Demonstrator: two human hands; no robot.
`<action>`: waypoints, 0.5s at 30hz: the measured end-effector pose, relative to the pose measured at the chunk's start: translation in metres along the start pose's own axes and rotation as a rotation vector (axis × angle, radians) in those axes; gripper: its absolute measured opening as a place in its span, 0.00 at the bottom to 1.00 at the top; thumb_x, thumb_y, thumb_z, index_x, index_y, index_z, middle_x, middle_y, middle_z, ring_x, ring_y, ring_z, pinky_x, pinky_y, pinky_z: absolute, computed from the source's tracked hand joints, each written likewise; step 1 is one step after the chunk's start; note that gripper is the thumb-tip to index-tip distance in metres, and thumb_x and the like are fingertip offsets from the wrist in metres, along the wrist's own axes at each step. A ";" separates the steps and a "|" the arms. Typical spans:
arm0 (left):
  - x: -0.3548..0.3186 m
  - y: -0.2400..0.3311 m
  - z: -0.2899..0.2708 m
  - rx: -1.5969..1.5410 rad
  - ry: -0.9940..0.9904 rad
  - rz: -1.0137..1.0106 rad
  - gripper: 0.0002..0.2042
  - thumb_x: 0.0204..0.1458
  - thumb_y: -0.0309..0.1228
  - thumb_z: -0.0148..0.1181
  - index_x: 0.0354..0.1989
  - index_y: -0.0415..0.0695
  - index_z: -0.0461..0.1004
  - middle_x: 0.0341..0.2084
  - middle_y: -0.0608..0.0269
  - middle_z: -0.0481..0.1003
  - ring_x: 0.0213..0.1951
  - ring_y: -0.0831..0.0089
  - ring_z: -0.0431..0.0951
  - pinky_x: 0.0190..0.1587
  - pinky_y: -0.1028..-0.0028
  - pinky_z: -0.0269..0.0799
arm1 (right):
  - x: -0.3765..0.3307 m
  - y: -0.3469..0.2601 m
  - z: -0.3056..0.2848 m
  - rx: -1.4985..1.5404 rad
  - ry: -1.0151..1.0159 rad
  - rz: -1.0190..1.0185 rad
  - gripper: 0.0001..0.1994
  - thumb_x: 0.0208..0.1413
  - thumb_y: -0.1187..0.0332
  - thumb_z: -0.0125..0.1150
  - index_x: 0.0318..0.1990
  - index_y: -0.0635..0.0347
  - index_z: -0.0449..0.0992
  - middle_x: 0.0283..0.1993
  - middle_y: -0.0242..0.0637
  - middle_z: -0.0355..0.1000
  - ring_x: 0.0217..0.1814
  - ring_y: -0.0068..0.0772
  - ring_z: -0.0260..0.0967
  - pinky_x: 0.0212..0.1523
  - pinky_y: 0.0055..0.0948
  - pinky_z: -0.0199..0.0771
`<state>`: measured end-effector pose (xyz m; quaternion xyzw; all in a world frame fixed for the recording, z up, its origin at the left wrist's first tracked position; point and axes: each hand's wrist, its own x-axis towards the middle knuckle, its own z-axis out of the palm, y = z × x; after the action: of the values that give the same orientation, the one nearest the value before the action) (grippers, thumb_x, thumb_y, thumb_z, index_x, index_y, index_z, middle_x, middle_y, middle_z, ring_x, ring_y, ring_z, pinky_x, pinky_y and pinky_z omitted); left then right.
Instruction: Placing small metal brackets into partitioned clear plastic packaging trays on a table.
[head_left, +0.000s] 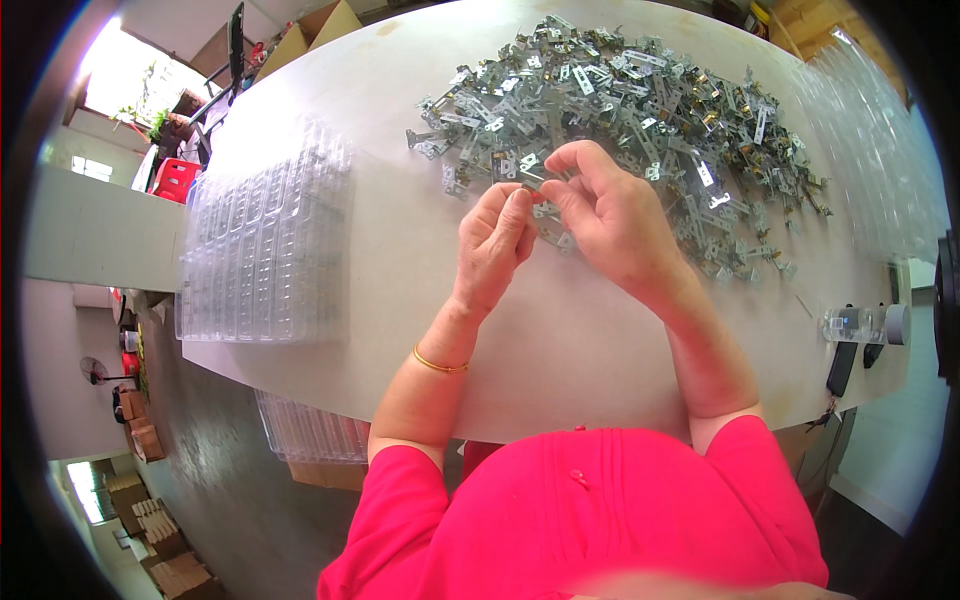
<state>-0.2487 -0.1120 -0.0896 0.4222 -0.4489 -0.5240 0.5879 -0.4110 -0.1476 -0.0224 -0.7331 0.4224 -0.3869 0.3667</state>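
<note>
Head view: L hand (493, 245) pinches a small part (537, 197), mostly hidden, upper ctr of frame; R hand (617, 215) curls narrow beside it, contact unclear. Best keep L pinch firm, R touch light, clear of bracket pile (640, 110).

Small held part (537, 195) — largely hidden, too small to tell, dark object (946, 305) — cut off at right edge

I'm seeing open off-white tabletop (400, 240) stretching between the bare left hand (493, 242) and the stacked clear plastic trays (265, 240). Heaped silvery metal brackets (610, 95) are blocking the way ahead; a clear grey-capped plastic bottle (862, 325) is obstructing far right.
</note>
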 end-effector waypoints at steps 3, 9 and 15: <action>-0.001 0.000 0.002 0.081 0.005 0.041 0.13 0.70 0.37 0.48 0.44 0.40 0.73 0.17 0.76 0.65 0.18 0.88 0.57 0.19 0.84 0.50 | -0.001 -0.001 -0.003 -0.024 -0.034 0.015 0.06 0.63 0.70 0.57 0.44 0.59 0.74 0.31 0.44 0.79 0.31 0.45 0.78 0.32 0.40 0.74; -0.002 -0.001 0.006 0.176 0.009 0.066 0.11 0.69 0.35 0.50 0.45 0.39 0.73 0.18 0.77 0.65 0.20 0.88 0.58 0.21 0.84 0.52 | -0.001 0.007 -0.002 -0.226 0.046 -0.169 0.04 0.61 0.70 0.59 0.39 0.59 0.76 0.35 0.43 0.74 0.33 0.44 0.74 0.35 0.39 0.74; -0.004 -0.003 0.006 0.101 -0.102 0.014 0.13 0.69 0.36 0.51 0.43 0.38 0.74 0.18 0.75 0.65 0.20 0.86 0.59 0.22 0.81 0.55 | 0.004 0.010 0.001 -0.054 0.201 -0.331 0.03 0.59 0.70 0.62 0.38 0.58 0.77 0.35 0.40 0.71 0.31 0.36 0.71 0.33 0.33 0.73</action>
<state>-0.2551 -0.1080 -0.0912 0.4210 -0.5071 -0.5172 0.5459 -0.4121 -0.1551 -0.0303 -0.7597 0.3408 -0.5019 0.2341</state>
